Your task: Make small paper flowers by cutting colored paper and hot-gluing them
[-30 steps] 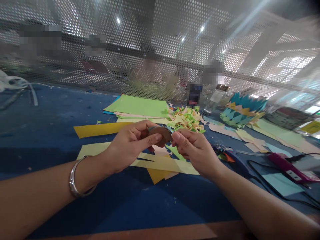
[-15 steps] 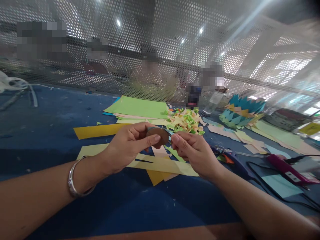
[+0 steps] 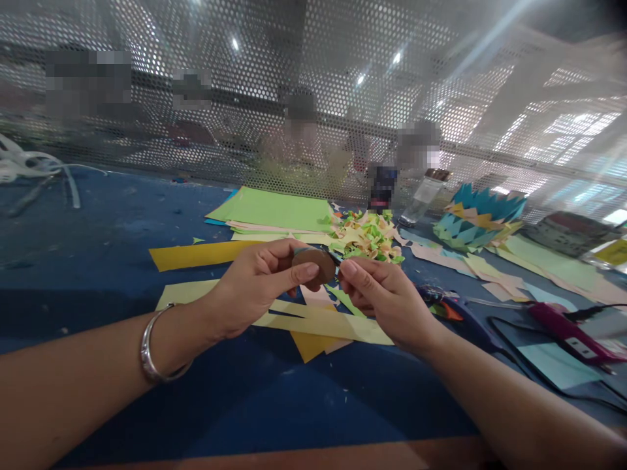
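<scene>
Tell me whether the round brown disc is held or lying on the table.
Held: the left hand grips the brown disc, its thumb pressed across the face.

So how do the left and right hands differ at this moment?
The left hand grips a brown disc with its thumb across the face, while the right hand has its fingers pinched together by the disc's edge; what they may hold is too small to make out. The left hand's wrist wears a silver bangle; the right hand's wrist is bare. Both hands are ungloved and above the blue table.
</scene>
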`<state>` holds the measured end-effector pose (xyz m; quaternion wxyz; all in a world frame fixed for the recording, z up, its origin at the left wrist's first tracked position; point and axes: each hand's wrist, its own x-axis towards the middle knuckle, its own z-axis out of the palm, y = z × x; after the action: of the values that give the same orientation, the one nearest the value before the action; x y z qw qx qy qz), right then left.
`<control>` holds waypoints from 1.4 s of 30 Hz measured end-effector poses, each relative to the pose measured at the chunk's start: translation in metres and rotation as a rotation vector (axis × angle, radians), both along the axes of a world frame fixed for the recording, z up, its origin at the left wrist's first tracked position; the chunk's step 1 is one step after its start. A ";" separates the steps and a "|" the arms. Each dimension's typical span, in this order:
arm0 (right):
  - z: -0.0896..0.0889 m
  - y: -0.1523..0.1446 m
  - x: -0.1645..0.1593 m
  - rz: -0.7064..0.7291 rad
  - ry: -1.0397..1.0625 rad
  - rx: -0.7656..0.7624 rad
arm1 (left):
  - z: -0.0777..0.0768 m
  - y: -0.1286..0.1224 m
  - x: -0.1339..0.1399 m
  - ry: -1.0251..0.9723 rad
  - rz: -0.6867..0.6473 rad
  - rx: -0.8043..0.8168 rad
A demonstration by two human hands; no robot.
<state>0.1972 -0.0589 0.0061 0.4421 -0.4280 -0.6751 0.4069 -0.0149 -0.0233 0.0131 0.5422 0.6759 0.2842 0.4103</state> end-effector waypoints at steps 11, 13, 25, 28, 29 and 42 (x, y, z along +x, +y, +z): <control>-0.001 0.000 -0.001 0.004 0.029 -0.037 | -0.001 0.001 -0.002 0.005 -0.014 -0.011; -0.001 0.000 -0.002 0.002 0.036 -0.043 | -0.001 0.001 -0.002 0.011 -0.011 -0.010; -0.004 0.002 0.000 0.008 0.039 -0.051 | -0.004 0.004 0.000 -0.034 -0.028 -0.034; -0.003 0.001 -0.001 0.000 0.059 -0.060 | -0.004 0.003 0.000 -0.034 -0.022 -0.023; -0.002 0.000 -0.002 -0.001 0.067 -0.066 | -0.003 0.002 0.000 -0.035 -0.020 -0.021; 0.001 -0.002 -0.004 -0.007 0.077 -0.086 | -0.002 0.000 0.000 -0.021 -0.025 -0.021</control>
<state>0.1928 -0.0609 0.0071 0.4504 -0.4331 -0.6378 0.4503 -0.0146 -0.0233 0.0109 0.5574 0.6693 0.2744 0.4075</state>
